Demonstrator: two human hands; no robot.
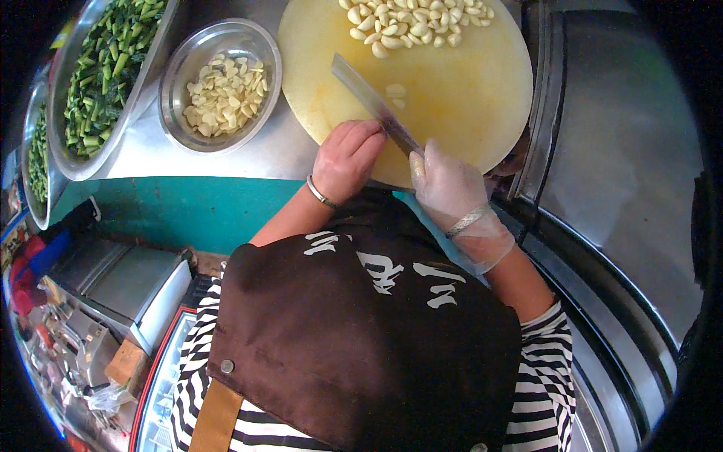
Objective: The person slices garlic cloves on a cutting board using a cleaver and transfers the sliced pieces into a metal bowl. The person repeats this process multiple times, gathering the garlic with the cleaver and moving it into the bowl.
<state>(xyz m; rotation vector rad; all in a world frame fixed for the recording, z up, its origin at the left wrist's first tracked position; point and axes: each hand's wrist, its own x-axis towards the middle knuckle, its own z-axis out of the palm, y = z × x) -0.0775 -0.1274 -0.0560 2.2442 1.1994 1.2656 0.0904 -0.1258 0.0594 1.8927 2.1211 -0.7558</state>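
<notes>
My right hand (452, 178), in a clear plastic glove, is closed around the handle of a cleaver (370, 99) over a round yellowish cutting board (474, 113). My bare left hand (350, 155) rests at the board's near edge with its fingers curled against the blade; what lies under the fingertips is hidden. A few garlic slices (396, 91) lie just beyond the blade. Peeled garlic cloves (415, 22) are heaped at the board's far side. Left of the board, a steel bowl (169, 104) holds sliced garlic (229, 96).
Chopped green vegetables (107, 79) fill a large steel basin (59, 121) at the far left, with another basin of greens (38, 152) beyond it. A dark metal surface (621, 124) adjoins the board's right side. A blue cloth (435, 226) hangs below the board.
</notes>
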